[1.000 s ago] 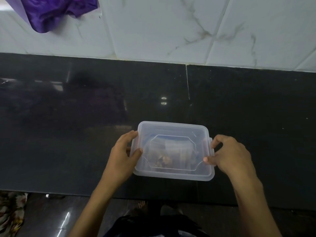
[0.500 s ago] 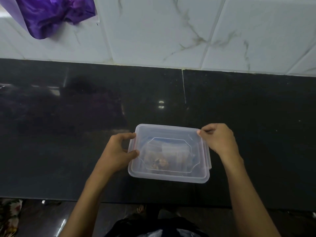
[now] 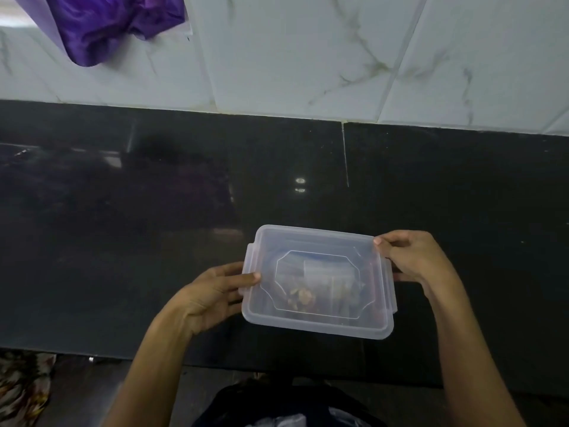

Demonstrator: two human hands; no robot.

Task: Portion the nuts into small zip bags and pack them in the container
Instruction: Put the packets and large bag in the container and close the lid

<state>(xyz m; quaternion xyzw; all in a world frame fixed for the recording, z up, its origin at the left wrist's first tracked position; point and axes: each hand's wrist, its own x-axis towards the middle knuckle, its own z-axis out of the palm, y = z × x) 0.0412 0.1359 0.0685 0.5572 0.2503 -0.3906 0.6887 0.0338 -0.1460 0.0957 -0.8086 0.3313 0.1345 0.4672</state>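
— Item one?
— Translucent rectangular plastic container (image 3: 318,282), matching clip lid (image 3: 311,241) seated on top, flat on polished black stone counter (image 3: 123,241), near front edge, centre-right.
— Contents?
— Small clear zip bags (image 3: 326,271), blurred through the lid; brownish nuts (image 3: 300,297) in a patch at lower centre. Count of bags not determinable.
— Brands, labels, writing?
— None legible anywhere on lid or bags.
— Hands?
— Left hand (image 3: 212,295) against the container's left side: thumb laid on the lid's left rim, fingers curled under and round that side, gripping it. Right hand (image 3: 415,257) at the far right corner: thumb and fingertips pinching the lid edge there.
— Side clips?
— Left clip visible beside the left thumb; right clip partly hidden behind the right hand. Latched or not: unclear.
— Surroundings?
— White veined marble-look wall tiles (image 3: 308,57) behind counter. Crumpled purple cloth (image 3: 114,23) at top left, cut off by frame. Patterned fabric (image 3: 21,389) at bottom left, cropped. Dark clothing at bottom centre, indistinct.
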